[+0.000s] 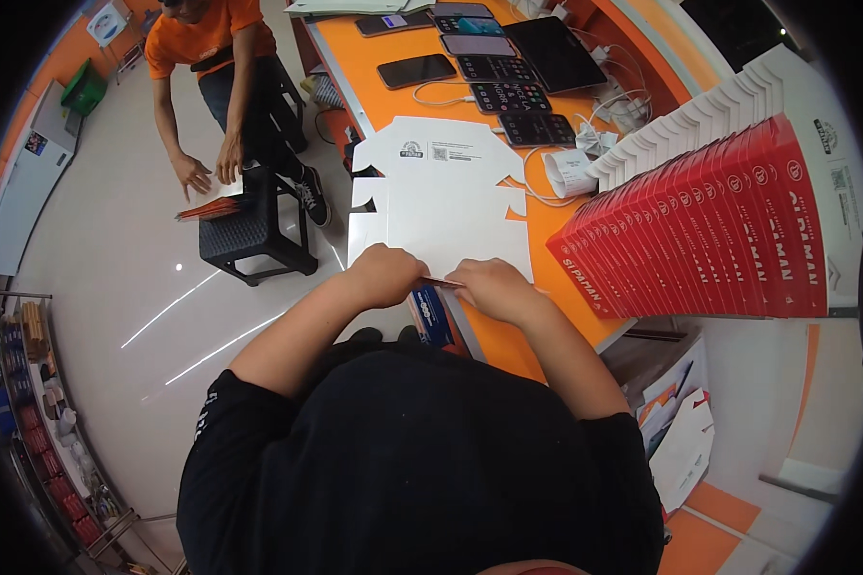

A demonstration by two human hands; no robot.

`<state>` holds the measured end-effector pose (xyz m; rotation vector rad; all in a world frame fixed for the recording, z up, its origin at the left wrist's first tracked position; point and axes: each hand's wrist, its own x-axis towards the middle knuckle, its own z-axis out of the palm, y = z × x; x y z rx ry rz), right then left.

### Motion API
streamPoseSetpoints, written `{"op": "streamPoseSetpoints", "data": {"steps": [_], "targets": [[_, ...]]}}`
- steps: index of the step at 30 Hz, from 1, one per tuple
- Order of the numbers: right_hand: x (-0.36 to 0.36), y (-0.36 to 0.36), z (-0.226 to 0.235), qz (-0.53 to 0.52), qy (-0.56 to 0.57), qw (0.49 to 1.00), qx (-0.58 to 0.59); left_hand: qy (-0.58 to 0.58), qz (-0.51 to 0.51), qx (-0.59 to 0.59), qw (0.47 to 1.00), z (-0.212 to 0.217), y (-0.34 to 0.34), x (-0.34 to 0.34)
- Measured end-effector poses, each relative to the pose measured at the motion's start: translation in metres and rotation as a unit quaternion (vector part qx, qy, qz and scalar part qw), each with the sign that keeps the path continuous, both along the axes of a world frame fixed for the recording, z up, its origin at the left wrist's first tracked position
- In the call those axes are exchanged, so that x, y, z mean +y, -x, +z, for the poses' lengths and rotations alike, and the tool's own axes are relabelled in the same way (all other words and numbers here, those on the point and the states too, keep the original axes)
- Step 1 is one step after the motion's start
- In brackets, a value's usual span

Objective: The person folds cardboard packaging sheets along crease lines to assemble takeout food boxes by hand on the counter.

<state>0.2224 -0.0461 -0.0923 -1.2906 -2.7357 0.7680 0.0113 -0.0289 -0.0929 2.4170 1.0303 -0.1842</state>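
Note:
A flat white cardboard box blank (451,206) with notched side tabs and small dark print lies on the orange table before me. My left hand (388,275) is closed on its near edge, the fingers curled and the thumb turned inward. Close beside it, my right hand (494,287) pinches the same edge. Between the two hands a narrow reddish-brown strip of the folded edge shows. The fingertips under the cardboard are hidden. To the right stands a long row of nested red-and-white boxes (690,230), close to the blank.
Several phones (417,71), a black tablet (554,55) and white cables cover the far table (393,101). A paper roll (568,173) sits beside the box row. At far left, a co-worker in an orange shirt (211,38) handles flat sheets on a black stool (244,235).

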Motion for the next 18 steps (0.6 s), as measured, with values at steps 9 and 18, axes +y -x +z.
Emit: {"op": "streamPoseSetpoints", "data": {"steps": [9, 18], "targets": [[0.055, -0.004, 0.005, -0.051, 0.355, 0.933, -0.033, 0.047, 0.027, 0.048, 0.997, -0.003, -0.02, 0.019], [-0.007, 0.002, -0.058, -0.169, -0.243, 0.955, -0.037, -0.295, 0.091, -0.029, 0.951, -0.053, -0.035, -0.026]]}}
